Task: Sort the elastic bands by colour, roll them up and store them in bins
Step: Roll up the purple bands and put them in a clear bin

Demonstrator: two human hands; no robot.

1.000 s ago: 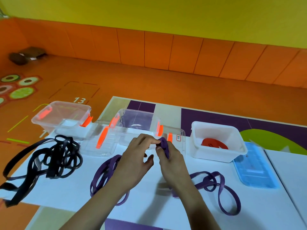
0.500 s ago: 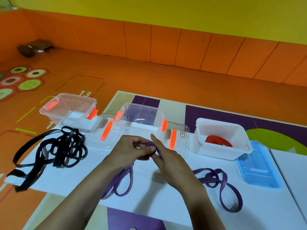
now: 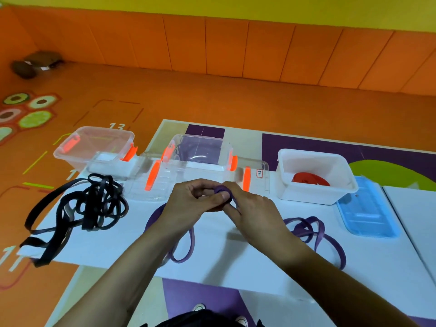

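Purple elastic band point(image 3: 221, 190) is sitting at frame centre as a small roll between both hands, its free loop trailing down onto the white table point(image 3: 259, 267). Black elastic bands point(image 3: 94, 204) are lying tangled at left, running past the table's left edge. Along the far edge are standing, left to right, a clear bin point(image 3: 94, 147), a second clear bin point(image 3: 200, 149) and a white bin point(image 3: 306, 194) containing a red roll point(image 3: 309, 179). A clear lid point(image 3: 165, 187) is lying just in front of the second bin, directly behind the hands. A blue lid point(image 3: 365, 211) is lying right of the white bin. A loose purple band point(image 3: 316, 232) is lying beside the right wrist. Left hand point(image 3: 188, 204) and right hand point(image 3: 252, 208) are both pinching the roll with curled fingers.
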